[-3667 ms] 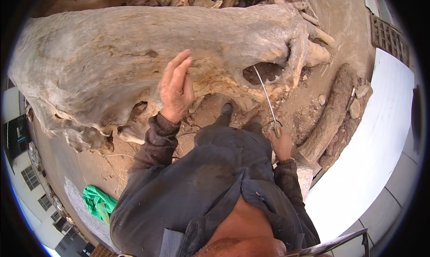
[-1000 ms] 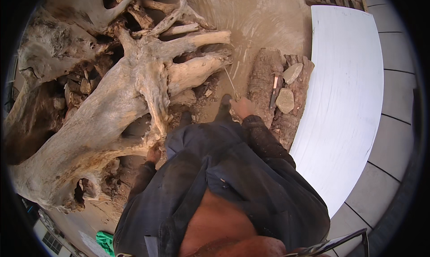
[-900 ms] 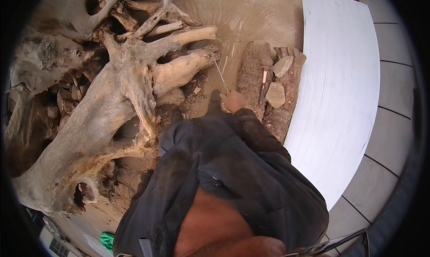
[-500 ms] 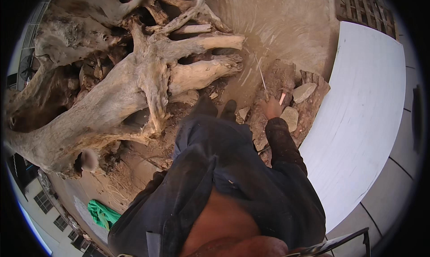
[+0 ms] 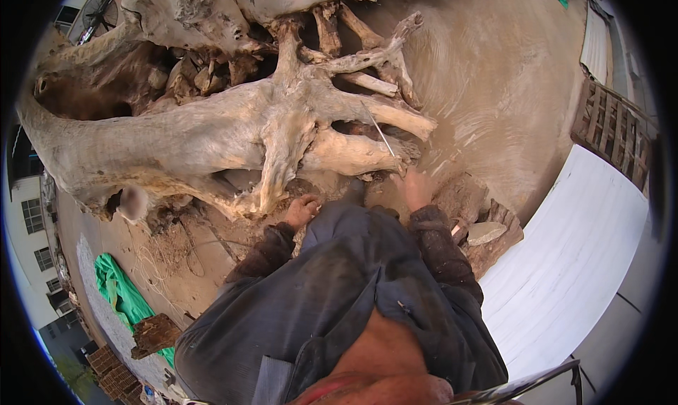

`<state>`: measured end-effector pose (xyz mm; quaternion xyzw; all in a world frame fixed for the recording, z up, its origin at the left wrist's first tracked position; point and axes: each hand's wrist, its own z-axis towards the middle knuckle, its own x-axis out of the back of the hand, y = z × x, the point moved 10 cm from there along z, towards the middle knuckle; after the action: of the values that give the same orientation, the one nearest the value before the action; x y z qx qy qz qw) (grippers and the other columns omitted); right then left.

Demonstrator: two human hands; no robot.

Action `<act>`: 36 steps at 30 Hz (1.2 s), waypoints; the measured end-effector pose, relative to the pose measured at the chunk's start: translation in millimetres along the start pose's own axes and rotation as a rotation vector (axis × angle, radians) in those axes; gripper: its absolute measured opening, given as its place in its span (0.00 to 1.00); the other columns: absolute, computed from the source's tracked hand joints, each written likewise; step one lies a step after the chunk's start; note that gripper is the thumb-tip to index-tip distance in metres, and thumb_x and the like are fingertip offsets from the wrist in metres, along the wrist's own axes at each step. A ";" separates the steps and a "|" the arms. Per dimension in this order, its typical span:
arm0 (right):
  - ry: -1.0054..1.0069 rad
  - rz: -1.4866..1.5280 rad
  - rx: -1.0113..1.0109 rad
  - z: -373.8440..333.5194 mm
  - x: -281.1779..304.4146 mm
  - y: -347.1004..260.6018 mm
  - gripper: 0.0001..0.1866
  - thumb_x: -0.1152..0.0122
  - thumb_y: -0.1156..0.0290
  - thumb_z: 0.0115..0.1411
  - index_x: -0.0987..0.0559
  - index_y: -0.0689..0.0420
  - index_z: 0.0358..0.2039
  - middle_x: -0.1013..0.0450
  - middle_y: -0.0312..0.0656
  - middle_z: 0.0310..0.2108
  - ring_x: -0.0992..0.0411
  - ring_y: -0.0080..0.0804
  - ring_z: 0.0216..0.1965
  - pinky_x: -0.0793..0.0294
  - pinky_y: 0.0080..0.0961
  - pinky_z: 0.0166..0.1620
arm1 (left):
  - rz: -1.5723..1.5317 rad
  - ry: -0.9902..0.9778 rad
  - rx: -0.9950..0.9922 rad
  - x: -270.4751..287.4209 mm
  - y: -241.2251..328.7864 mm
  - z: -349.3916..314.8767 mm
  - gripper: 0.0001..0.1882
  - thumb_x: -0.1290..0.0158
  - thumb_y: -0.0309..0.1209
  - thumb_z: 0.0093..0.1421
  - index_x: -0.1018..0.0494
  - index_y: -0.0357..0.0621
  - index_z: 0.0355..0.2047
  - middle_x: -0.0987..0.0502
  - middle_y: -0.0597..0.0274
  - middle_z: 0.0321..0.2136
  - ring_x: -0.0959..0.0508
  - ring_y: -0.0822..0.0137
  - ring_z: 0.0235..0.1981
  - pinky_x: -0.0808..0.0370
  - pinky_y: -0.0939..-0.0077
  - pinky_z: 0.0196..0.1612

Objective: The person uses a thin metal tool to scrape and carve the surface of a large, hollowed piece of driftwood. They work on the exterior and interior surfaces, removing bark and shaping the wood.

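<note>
A thin metal rod (image 5: pixel 381 134) is held in my right hand (image 5: pixel 417 189), whose fingers are closed round its near end. The rod points away and slightly left, passing over the root ends of a large weathered tree stump (image 5: pixel 219 129). My right hand looks somewhat blurred beside the tip of the lowest root. My left hand (image 5: pixel 302 211) is low in front of the stump, its fingers curled in. Whatever lies in them, if anything, is too small to make out.
Right of my right hand lie rough brown wood chunks (image 5: pixel 494 246) with a flat stone (image 5: pixel 486 233) on them. A large white sheet (image 5: pixel 565 264) covers the ground at right, near a wooden pallet (image 5: pixel 613 126). Green cloth (image 5: pixel 121 292) lies at left by a wood piece (image 5: pixel 154 334).
My right hand has moved left from the wood chunks to the root ends, carrying the rod. My left hand has come into sight before the stump. The view has turned.
</note>
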<state>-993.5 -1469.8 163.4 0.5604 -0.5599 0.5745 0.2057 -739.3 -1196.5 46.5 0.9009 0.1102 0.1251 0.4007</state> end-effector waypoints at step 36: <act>-0.304 -0.182 0.530 287.0 68.7 -114.1 0.27 0.36 0.47 0.56 0.15 0.63 0.37 0.20 0.59 0.37 0.21 0.58 0.42 0.23 0.49 0.45 | -0.514 0.662 0.464 -248.9 -95.7 -87.8 0.21 0.46 0.31 0.62 0.25 0.34 0.53 0.17 0.53 0.37 0.20 0.65 0.33 0.23 0.68 0.33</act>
<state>-796.0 -1714.6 197.3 0.7217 -0.3627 0.5894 0.0172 -1011.4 -1147.2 -2.5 0.8219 0.4762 0.2740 0.1502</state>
